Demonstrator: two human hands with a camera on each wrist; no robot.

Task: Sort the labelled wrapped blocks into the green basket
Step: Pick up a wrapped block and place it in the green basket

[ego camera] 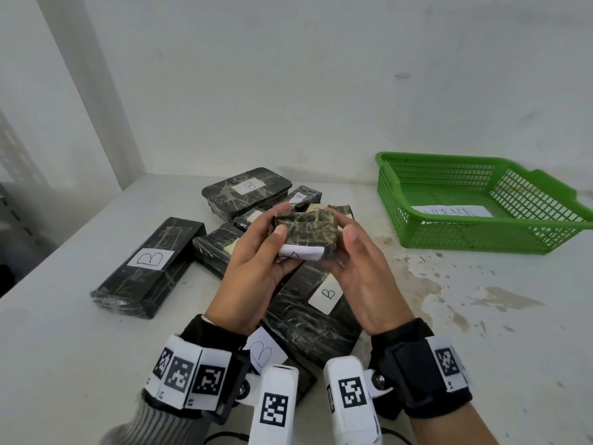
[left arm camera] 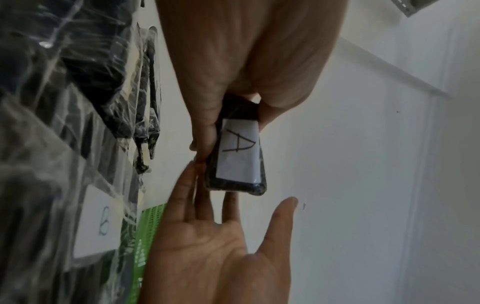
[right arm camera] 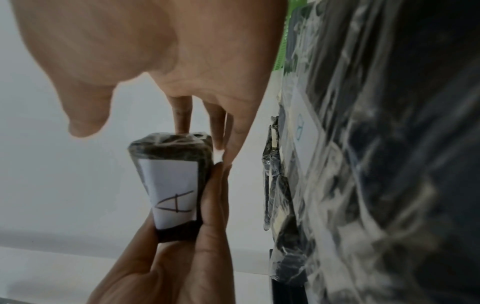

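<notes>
The hands hide part of the wrapped blocks piled below them. The paper note in the green basket is partly hidden by its front wall, the writing unreadable

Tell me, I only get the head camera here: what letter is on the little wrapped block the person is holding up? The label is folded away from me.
Observer: The left wrist camera faces the held block's label, and it reads A.
Visitor: Which hand really has hold of it?
Observer: The left hand grips the held block between thumb and fingers around its lower end.
Visitor: And the other hand?
Observer: The right hand lies open, with only its straight fingertips meeting the block's far end.
</notes>
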